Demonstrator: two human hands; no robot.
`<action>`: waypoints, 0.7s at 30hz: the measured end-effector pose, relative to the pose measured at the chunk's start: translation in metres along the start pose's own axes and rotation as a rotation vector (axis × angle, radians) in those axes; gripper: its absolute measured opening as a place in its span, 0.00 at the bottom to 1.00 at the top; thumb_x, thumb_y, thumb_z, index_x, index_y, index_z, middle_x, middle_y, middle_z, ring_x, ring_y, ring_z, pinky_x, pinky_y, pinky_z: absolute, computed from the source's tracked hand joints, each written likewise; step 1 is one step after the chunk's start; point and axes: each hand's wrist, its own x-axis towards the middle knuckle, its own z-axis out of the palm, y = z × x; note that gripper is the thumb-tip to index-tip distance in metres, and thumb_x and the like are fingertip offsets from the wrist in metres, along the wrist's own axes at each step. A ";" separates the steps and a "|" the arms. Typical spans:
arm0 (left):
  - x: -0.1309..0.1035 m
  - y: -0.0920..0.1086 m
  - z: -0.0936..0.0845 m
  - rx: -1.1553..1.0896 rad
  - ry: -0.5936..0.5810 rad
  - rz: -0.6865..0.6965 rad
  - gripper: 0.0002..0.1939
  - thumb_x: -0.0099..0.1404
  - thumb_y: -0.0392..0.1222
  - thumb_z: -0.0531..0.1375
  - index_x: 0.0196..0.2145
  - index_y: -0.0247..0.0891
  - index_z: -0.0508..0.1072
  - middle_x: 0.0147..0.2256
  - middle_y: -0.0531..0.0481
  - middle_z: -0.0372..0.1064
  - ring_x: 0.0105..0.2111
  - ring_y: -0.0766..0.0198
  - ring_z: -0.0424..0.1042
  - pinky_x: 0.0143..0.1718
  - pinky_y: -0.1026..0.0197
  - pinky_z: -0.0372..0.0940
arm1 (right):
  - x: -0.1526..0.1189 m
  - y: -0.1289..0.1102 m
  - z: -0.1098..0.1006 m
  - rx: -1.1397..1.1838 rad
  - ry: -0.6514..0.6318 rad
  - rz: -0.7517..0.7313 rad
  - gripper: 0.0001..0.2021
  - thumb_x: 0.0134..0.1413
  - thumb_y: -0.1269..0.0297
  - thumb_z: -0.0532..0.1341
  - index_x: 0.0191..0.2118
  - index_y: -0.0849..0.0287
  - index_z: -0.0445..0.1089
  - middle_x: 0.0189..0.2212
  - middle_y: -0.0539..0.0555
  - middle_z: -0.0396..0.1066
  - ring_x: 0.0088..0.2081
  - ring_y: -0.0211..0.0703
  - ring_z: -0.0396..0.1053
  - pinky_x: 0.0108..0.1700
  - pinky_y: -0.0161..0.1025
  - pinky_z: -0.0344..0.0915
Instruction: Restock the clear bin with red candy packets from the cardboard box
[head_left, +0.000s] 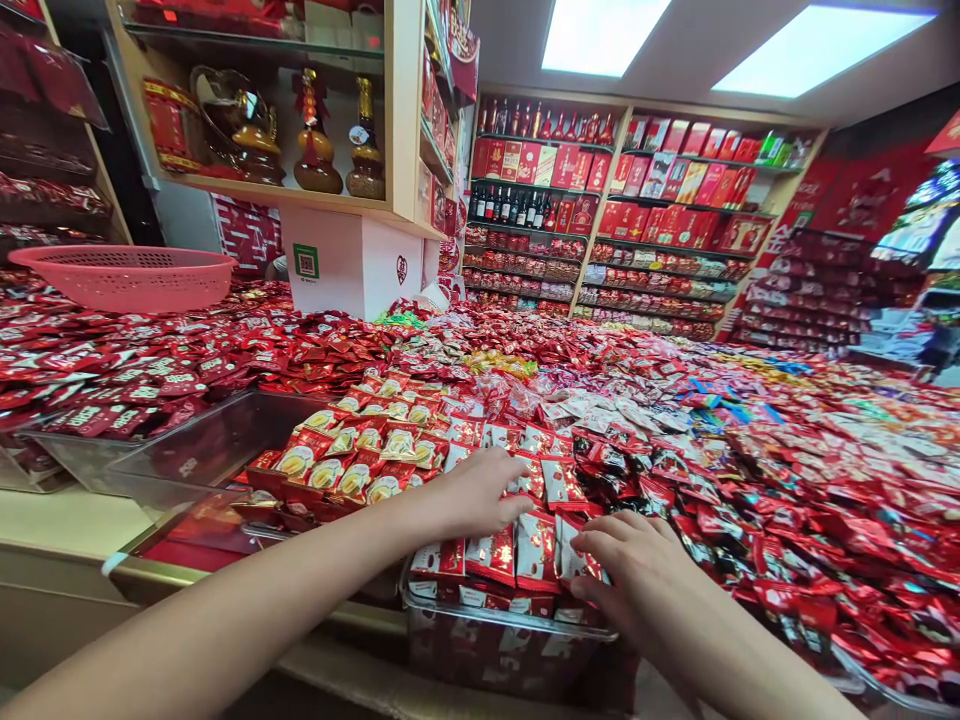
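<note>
Red and white candy packets [491, 553] stand in rows in a clear plastic bin [510, 627] at the front centre. My left hand [487, 490] rests over the packets, its fingers apart and nothing seen in its grasp. At the bin's right side, my right hand [630, 560] touches the packets at the end of a row, with fingers spread. Beside the bin on the left sit red and gold packets [356, 470] in stacked rows.
A pink basket [127, 280] stands at the back left. Next to the gold packets is a clear bin [217, 440]. Dark red packets [645, 470] are heaped to the right. A white pillar [337, 260] rises behind, and shelves [600, 190] line the back wall.
</note>
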 end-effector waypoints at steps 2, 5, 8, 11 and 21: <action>0.015 -0.007 0.001 0.016 0.022 -0.060 0.16 0.59 0.41 0.51 0.45 0.36 0.66 0.43 0.44 0.66 0.45 0.58 0.63 0.45 0.57 0.57 | 0.004 -0.004 -0.002 0.028 0.016 -0.027 0.07 0.49 0.65 0.58 0.36 0.56 0.69 0.35 0.54 0.69 0.39 0.50 0.62 0.39 0.46 0.56; 0.038 -0.018 0.002 0.031 0.019 -0.085 0.15 0.57 0.39 0.52 0.43 0.35 0.67 0.42 0.43 0.68 0.42 0.57 0.66 0.42 0.59 0.60 | 0.009 -0.012 0.001 0.093 0.020 -0.074 0.13 0.44 0.64 0.62 0.40 0.55 0.68 0.37 0.53 0.68 0.40 0.50 0.61 0.40 0.45 0.57; 0.055 -0.023 0.002 0.040 -0.001 -0.082 0.13 0.55 0.38 0.54 0.40 0.36 0.69 0.39 0.45 0.70 0.38 0.58 0.68 0.37 0.61 0.61 | 0.010 -0.017 0.009 0.115 0.034 -0.091 0.14 0.44 0.67 0.63 0.40 0.55 0.67 0.38 0.52 0.68 0.41 0.49 0.61 0.41 0.45 0.56; 0.060 -0.023 0.001 0.059 0.007 -0.078 0.10 0.53 0.37 0.54 0.35 0.36 0.71 0.35 0.45 0.71 0.35 0.57 0.69 0.34 0.60 0.62 | 0.010 -0.018 0.015 0.126 0.051 -0.082 0.15 0.44 0.70 0.62 0.42 0.55 0.65 0.41 0.52 0.67 0.43 0.49 0.60 0.43 0.46 0.56; 0.035 -0.006 0.002 0.015 -0.024 -0.033 0.09 0.52 0.42 0.55 0.31 0.39 0.72 0.28 0.50 0.71 0.29 0.62 0.68 0.26 0.65 0.58 | 0.006 -0.016 0.022 0.109 0.071 -0.060 0.22 0.44 0.70 0.61 0.48 0.52 0.62 0.49 0.53 0.64 0.48 0.51 0.59 0.48 0.49 0.56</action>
